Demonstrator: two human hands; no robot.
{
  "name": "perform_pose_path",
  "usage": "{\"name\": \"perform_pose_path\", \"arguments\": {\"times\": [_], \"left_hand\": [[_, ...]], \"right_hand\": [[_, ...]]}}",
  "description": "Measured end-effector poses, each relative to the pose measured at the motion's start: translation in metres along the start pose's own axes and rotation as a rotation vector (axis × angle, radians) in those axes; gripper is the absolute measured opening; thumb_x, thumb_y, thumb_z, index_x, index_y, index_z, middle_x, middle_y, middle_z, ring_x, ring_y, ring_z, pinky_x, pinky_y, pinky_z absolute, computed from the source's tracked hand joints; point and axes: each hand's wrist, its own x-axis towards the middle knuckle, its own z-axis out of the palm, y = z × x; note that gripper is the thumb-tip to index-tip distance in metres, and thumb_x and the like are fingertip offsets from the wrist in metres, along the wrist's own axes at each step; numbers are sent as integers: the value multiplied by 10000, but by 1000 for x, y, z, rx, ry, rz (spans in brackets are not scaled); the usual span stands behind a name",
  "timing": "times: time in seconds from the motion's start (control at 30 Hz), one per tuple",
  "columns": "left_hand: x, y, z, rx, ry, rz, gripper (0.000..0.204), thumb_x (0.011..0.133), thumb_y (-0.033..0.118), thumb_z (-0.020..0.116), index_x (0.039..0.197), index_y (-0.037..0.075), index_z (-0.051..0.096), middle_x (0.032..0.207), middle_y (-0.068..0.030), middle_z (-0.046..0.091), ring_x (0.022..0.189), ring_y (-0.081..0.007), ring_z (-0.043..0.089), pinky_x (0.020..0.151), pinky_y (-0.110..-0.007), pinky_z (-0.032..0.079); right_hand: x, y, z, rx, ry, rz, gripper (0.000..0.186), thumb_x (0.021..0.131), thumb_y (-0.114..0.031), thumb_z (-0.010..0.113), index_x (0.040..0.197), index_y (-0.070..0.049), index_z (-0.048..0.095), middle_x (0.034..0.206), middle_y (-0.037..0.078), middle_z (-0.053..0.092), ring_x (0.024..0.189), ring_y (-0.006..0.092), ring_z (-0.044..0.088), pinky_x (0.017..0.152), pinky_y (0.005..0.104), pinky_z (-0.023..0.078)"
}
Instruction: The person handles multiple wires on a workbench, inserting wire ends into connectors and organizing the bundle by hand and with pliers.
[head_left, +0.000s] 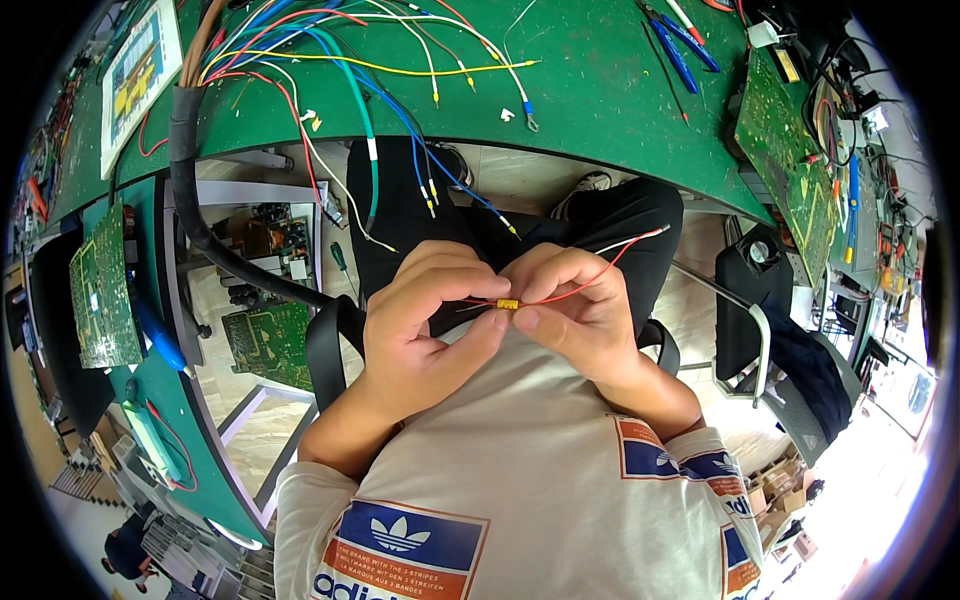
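In front of my chest, my left hand (425, 320) and my right hand (580, 310) meet fingertip to fingertip, both closed in a pinch. Between them sits a small yellow wire marker sleeve (508, 304) with dark print. A thin red wire (605, 270) runs from the sleeve across my right fingers and curves up to the right. Beside its end lies a white wire (622, 241), and both reach a small grey tip. Short thin wire ends poke out on the left-hand side of the sleeve. The fingertips partly cover the sleeve's ends.
A thick black cable (185, 160) fans into coloured wires with crimped ends over the green table (440, 110). Blue-handled pliers (680, 50) lie at the far right. Circuit boards (785, 150) stand right, another board (105, 290) left. A chair (800, 370) stands at right.
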Motion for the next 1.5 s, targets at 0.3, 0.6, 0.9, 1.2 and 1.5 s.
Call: {"name": "perform_pose_path", "arguments": {"times": [0.3, 0.6, 0.9, 1.2, 1.5], "left_hand": [[4, 1, -1, 119, -14, 98, 294, 664, -63, 750, 938, 8, 673, 820, -104, 649, 761, -252, 615, 678, -320, 499], [8, 7, 0, 135, -51, 106, 263, 717, -46, 735, 969, -3, 675, 805, -91, 651, 750, -226, 613, 652, -303, 504], [11, 2, 3, 156, -91, 160, 273, 747, -29, 730, 1010, -16, 655, 793, -95, 654, 748, -219, 616, 654, -294, 496], [12, 4, 5, 129, -63, 172, 274, 716, -46, 738, 980, -4, 675, 798, -87, 661, 742, -228, 618, 655, -309, 502], [13, 2, 4, 91, -72, 150, 284, 720, -54, 735, 991, -6, 668, 822, -91, 671, 749, -231, 625, 666, -314, 499]], "right_hand": [[-3, -4, 0, 48, 33, 101, 127, 857, 66, 645, 952, 2, 590, 1000, 111, 611, 930, 163, 606, 822, 300, 491], [-5, -10, -3, -37, 12, 29, 118, 884, 65, 614, 988, 12, 595, 1016, 122, 612, 931, 167, 598, 816, 303, 485], [-9, -9, -8, -50, 60, 16, 135, 869, 78, 627, 984, 13, 597, 990, 123, 617, 911, 170, 599, 797, 301, 489], [-8, -11, -8, -32, 46, 10, 113, 876, 64, 630, 977, 18, 606, 982, 120, 610, 915, 171, 594, 802, 307, 491], [-7, -13, -7, -93, 43, 0, 103, 866, 57, 645, 957, 24, 609, 979, 130, 617, 899, 180, 600, 791, 309, 489]]}}
